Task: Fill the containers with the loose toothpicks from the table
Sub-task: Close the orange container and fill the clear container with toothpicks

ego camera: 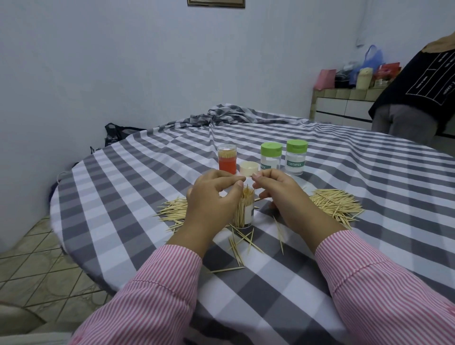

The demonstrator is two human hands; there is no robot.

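Jars with green lids [284,157] stand behind. Hands hide part of the open jar [244,209] of toothpicks. Left hand [211,197] and right hand [278,194] curl just above it; I cannot tell what they pinch.

Pale blue wall [123,61], bare apart from a picture frame [216,3] cut off at the top edge. Beige tiled floor [37,266] at lower left. Round table [369,184] under a grey-and-white checked cloth. White drawer unit [344,108] at right, bags [369,66] on top. Light even, soft.
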